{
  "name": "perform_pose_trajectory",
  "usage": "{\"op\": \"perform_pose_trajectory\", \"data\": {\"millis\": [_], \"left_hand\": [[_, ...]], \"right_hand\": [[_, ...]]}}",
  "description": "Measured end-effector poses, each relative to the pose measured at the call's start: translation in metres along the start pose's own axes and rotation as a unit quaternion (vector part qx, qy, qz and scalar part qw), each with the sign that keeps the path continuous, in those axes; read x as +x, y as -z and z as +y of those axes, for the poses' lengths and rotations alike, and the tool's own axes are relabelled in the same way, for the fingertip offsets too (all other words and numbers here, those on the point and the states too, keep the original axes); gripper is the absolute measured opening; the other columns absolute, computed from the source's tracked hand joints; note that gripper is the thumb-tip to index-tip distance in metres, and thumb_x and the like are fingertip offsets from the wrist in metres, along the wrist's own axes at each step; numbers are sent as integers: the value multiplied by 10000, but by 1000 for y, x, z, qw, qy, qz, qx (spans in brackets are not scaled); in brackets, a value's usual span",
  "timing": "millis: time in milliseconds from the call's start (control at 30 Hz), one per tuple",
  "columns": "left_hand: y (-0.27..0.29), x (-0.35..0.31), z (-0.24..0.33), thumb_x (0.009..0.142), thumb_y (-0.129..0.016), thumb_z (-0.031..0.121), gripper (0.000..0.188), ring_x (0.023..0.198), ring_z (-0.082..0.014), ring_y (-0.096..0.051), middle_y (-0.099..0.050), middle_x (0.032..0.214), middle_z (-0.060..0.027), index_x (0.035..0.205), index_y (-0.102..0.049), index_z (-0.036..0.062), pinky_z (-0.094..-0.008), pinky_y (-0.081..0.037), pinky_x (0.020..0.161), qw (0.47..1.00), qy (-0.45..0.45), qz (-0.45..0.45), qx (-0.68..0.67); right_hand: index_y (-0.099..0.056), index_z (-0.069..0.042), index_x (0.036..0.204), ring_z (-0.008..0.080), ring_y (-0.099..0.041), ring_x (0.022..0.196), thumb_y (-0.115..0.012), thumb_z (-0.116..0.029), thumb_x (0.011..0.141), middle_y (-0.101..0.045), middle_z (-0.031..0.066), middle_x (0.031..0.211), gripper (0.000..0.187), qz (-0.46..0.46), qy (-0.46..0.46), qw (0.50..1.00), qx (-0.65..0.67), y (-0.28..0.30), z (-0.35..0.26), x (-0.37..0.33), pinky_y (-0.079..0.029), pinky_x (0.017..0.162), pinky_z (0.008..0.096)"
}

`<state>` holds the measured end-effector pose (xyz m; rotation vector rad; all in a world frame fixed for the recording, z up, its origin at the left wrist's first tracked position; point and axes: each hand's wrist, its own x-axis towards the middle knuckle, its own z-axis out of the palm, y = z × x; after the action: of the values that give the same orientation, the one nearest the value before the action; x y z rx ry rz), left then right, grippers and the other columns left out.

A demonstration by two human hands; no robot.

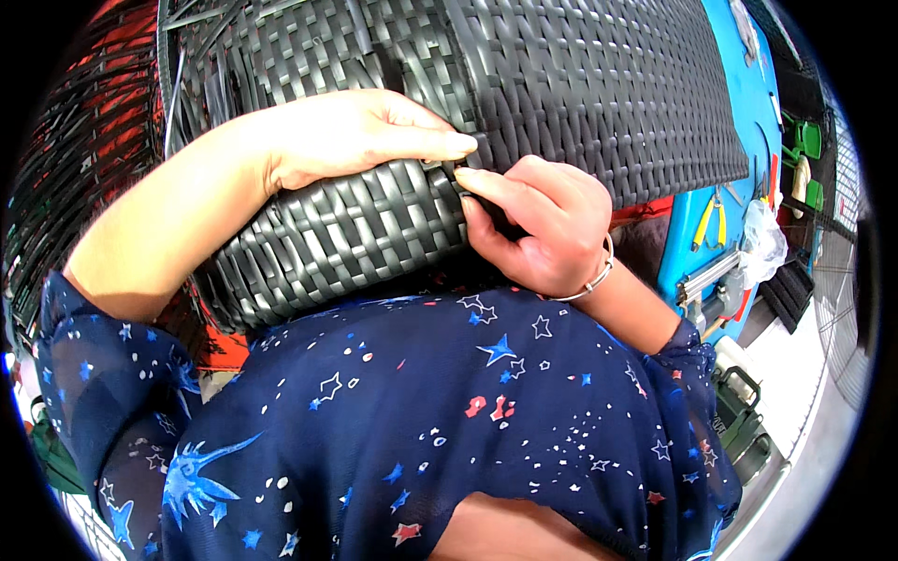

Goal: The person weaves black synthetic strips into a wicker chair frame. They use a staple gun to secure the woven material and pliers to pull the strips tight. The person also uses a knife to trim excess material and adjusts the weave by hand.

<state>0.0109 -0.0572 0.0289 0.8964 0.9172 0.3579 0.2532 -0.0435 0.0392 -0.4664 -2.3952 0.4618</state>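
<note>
Far left: dark strands [70, 122] with red [126, 65] showing through, beside my work.
Loose strips [224, 21]: a few lie across the weave at the upper left, not tucked in; I judge that part unfinished.
Left hand [360, 131]: laid over the bend of the wicker [346, 229], pressing it, one fingertip right at the seam; whether my hidden fingers grasp anything underneath, I can't tell.
Wicker: black, directly under my left palm and running on past both hands, its near roll close against my shirt [402, 374].
Done: the near roll and the right panel [599, 84] look closely and evenly woven.
Left to do: by my judgement, the seam between my fingertips, where a small dark gap shows, and those loose strips.
Right hand [552, 220]: curled tight at the right end of the roll, index tip touching the seam just below my left fingertip; it looks like a pinch, but I can't tell whether a strip is in it.
Right wrist: a thin bracelet [601, 271].
Blue table [687, 210]: beyond my right hand, bearing yellow-handled pliers [721, 224] and a clear bag [762, 245], both well apart from my grip.
</note>
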Motion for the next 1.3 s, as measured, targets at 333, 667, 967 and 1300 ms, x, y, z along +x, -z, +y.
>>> {"op": "perform_pose_trajectory", "data": {"millis": [333, 667, 967, 1300], "left_hand": [[-2, 0, 2, 975, -691, 377, 419, 1149, -127, -632, -730, 1208, -75, 1195, -745, 25, -258, -457, 1036, 1000, -18, 11, 0], [-9, 2, 0, 968, -707, 412, 368, 776, -49, -640, -746, 882, 4, 967, -794, 55, -223, -528, 719, 997, 5, 65, -30], [-7, 1, -10, 1054, -584, 365, 405, 832, -20, -536, -710, 838, 20, 1049, -756, -1, -250, -492, 803, 972, -112, 115, 170], [-5, -18, 1, 1026, -603, 147, 387, 1220, -146, -594, -678, 1280, -101, 1372, -596, -28, -278, -449, 1070, 990, -120, 34, 61]], "right_hand": [[-739, -62, 1001, 186, -511, 481, -772, -27, 697, -558, 39, 655, 307, -11, -7, 1000, 28, 1, 0, 0, -397, 455, 313], [-698, -83, 966, 204, -561, 544, -742, -64, 710, -549, 27, 713, 260, -7, -22, 999, 24, 2, -1, -2, -447, 497, 323], [-695, -93, 950, 213, -570, 551, -736, -71, 713, -562, 24, 726, 241, -2, -26, 999, 32, 2, -1, -5, -459, 505, 329], [-691, -101, 924, 214, -582, 568, -741, -79, 719, -566, 23, 735, 211, 17, -34, 999, 31, 0, -2, -7, -471, 508, 328]]}}
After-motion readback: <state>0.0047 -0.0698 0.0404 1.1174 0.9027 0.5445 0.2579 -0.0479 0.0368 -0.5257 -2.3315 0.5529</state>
